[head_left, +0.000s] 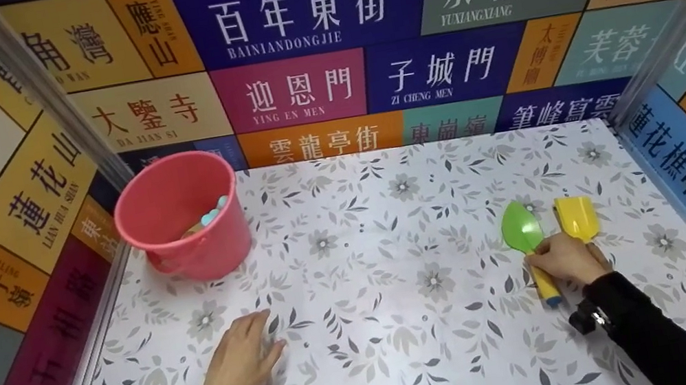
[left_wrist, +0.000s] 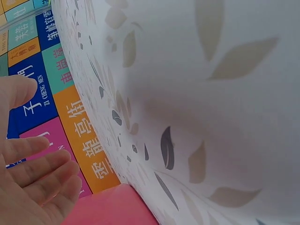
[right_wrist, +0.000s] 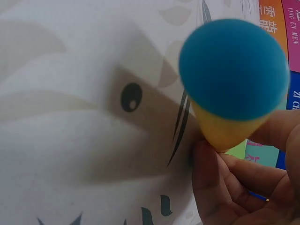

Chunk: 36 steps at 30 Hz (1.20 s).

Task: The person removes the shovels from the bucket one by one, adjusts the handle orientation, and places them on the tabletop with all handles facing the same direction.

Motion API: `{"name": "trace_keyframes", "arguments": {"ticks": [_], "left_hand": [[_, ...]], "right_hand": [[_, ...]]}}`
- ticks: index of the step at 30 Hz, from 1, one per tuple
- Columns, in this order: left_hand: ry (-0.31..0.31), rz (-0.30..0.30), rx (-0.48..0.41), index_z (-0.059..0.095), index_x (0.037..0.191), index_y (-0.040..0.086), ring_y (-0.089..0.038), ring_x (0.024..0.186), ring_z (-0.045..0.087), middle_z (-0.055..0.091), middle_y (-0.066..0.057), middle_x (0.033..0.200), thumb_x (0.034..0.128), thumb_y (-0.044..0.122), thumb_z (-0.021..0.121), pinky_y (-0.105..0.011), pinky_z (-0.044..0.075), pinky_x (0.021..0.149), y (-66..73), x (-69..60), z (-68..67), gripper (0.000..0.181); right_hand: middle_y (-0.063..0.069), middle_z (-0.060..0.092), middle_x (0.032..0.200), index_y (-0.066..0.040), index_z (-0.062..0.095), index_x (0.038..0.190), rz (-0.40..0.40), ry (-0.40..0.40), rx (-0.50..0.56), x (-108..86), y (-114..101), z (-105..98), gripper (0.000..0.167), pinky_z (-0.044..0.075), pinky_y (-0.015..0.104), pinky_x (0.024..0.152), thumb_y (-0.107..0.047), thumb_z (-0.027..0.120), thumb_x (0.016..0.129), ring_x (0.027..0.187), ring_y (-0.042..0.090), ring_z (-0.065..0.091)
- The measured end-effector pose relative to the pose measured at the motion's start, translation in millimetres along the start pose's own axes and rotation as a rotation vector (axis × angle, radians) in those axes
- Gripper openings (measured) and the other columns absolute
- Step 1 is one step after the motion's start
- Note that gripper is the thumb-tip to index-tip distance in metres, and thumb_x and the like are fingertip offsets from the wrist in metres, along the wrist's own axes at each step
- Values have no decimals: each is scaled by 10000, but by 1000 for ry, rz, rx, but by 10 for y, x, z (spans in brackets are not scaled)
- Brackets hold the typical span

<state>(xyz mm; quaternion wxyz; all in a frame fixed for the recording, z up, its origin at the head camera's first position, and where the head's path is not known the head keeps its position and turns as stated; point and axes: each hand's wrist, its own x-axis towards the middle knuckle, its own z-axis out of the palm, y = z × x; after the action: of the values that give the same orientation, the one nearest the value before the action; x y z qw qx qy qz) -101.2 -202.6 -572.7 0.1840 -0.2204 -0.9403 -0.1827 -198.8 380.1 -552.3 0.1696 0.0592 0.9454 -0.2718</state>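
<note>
The right hand [head_left: 570, 257] pinches a pointed green, yellow-handled trowel [head_left: 523, 230]—left hand [head_left: 239, 362] relaxed, empty—and a sideways swing might knock the square-bladed yellow shovel [head_left: 578, 217].

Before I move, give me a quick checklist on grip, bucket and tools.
1. Right fingers gripping the green trowel at its yellow handle: ok.
2. Left fingers free: ok, holding nothing.
3. Pink bucket upright: ok.
4. Bucket empty: not ok, pale-blue items inside.
5. Yellow shovel untouched: cannot tell, the right hand hides its lower end.
</note>
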Motion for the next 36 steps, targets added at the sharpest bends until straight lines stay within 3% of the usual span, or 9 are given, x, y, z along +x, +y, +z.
{"name": "trace_keyframes", "arguments": {"ticks": [9,15,19,24,30,36], "left_hand": [[-17,-17,-6,653,1287,-80,-408,1092,675,697,-247,1175,893,199,830,-525,572,959,4,11,-23,514],[-12,-12,-8,647,1295,-83,-409,1105,672,692,-252,1189,896,200,827,-529,569,970,15,32,-37,521],[-15,-12,-9,645,1308,-86,-413,1120,670,689,-260,1208,893,199,829,-536,566,982,21,42,-56,536],[42,36,16,650,1298,-83,-377,1083,675,693,-233,1171,864,186,846,-516,575,933,27,60,-86,547],[65,47,30,649,1292,-85,-372,1071,677,698,-229,1165,863,184,848,-511,576,922,16,108,-127,544],[80,50,29,650,1284,-87,-376,1072,676,699,-231,1165,871,183,843,-515,576,925,23,157,-149,530]], "right_hand": [[278,716,1138,143,661,1237,-7,9,-45,11,4,-2,521,521,348,691,-320,666,1000,873,295,663],[245,715,1093,139,635,1262,4,5,-9,-2,-9,-26,524,519,329,649,-324,654,1016,843,264,652],[251,720,1103,126,631,1277,-6,19,-13,-37,-27,-51,531,537,399,728,-337,650,1017,885,299,663],[354,683,1186,162,603,1302,-70,75,-12,-95,-62,-86,547,561,568,883,-302,654,1018,1024,449,682],[381,648,1223,171,563,1355,-106,96,45,-190,-172,-153,545,583,534,852,-270,635,1044,1054,468,670],[354,685,1142,175,593,1314,-229,166,36,-300,-285,-183,502,600,504,781,-238,671,1040,1018,476,684]]}}
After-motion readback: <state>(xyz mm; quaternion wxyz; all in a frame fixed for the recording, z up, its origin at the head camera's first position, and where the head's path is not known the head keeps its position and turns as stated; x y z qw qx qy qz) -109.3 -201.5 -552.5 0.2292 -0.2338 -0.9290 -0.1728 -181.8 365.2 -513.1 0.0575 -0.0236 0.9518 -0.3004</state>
